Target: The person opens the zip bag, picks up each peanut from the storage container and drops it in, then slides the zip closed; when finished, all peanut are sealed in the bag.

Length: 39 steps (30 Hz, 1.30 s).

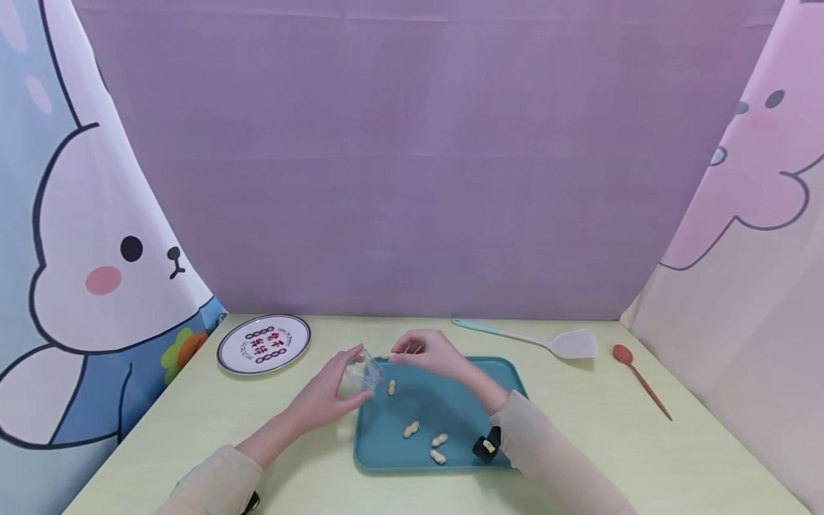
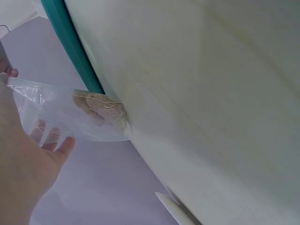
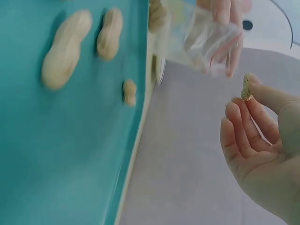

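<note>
My left hand [image 1: 325,393] holds a clear zip bag [image 1: 356,379] between thumb and fingers, its mouth facing right, beside the tray's left edge. In the left wrist view, peanuts [image 2: 101,107] lie at the bag's bottom, close to the table. Thumb and fingertips of my right hand [image 1: 434,354] pinch a single peanut [image 3: 246,87] just right of the bag's mouth, above the back of the teal tray [image 1: 463,390]. Several peanuts [image 1: 411,429] are spread on the tray below, one of them [image 1: 391,388] near its left edge.
A white plate [image 1: 234,347] with red lettering stands at the back left. Behind the tray at the right lies a spatula [image 1: 573,344] with a pale green handle. Farther right is a wooden spoon [image 1: 623,354] with a red bowl. A purple curtain [image 1: 399,179] hangs behind the table.
</note>
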Each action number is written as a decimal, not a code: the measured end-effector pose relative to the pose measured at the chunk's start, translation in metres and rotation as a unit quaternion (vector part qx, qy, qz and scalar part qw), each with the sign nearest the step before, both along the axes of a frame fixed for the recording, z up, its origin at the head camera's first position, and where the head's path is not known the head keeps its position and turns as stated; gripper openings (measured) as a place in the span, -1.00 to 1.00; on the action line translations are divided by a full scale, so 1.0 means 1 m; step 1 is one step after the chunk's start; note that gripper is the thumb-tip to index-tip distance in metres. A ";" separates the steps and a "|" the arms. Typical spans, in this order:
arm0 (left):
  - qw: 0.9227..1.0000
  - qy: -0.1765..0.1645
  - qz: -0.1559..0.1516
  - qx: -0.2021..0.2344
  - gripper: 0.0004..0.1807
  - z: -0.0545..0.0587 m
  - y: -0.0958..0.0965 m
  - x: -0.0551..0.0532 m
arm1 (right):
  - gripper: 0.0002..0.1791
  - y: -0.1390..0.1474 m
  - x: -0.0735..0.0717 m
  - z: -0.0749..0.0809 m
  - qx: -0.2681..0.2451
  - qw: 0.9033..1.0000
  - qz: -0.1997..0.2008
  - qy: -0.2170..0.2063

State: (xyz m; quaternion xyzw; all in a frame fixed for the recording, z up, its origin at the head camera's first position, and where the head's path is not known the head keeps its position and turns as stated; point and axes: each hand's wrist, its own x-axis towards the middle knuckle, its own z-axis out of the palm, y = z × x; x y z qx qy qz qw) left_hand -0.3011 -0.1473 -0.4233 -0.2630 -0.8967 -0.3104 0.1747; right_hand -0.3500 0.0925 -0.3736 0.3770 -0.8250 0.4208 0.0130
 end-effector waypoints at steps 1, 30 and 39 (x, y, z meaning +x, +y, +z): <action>1.000 0.002 -0.001 0.000 -0.13 0.000 0.000 0.000 | -0.75 -0.003 0.002 0.001 -0.002 1.000 0.004 -0.001; 1.000 0.003 -0.002 0.002 -0.15 0.000 -0.001 0.001 | -0.80 -0.026 0.037 0.028 -0.019 0.999 0.025 -0.014; 1.000 -0.012 0.007 0.011 -0.13 0.001 -0.001 0.000 | -0.78 -0.016 -0.010 -0.010 -0.020 1.000 -0.013 0.016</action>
